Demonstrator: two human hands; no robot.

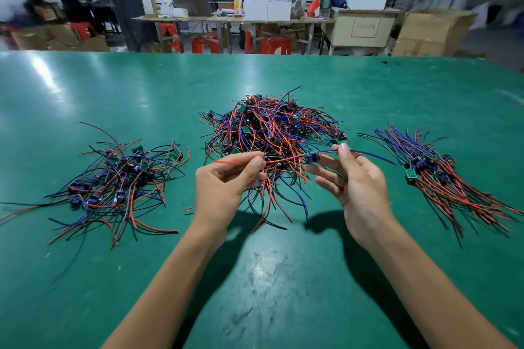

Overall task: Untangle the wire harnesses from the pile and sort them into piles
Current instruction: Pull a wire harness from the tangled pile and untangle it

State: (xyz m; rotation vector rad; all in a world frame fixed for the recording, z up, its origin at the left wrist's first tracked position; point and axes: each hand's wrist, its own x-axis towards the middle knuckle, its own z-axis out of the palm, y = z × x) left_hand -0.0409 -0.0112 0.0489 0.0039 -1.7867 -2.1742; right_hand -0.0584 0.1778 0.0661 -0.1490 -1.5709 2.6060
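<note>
A big tangled pile point(272, 127) of red, blue and black wire harnesses with small green boards lies mid-table. One harness point(310, 156) is stretched above the pile's near edge between both hands. My left hand point(226, 187) pinches its red wire end between thumb and forefinger. My right hand point(354, 181) pinches its blue wire just right of its small board. A loose pile point(119, 181) lies at the left. At the right sits a neater pile point(442, 176) with wires lying roughly parallel.
The green table point(269, 278) has bare surface in front of my arms and beyond the piles up to its far edge. Behind it stand workbenches, red stools, cardboard boxes and several people.
</note>
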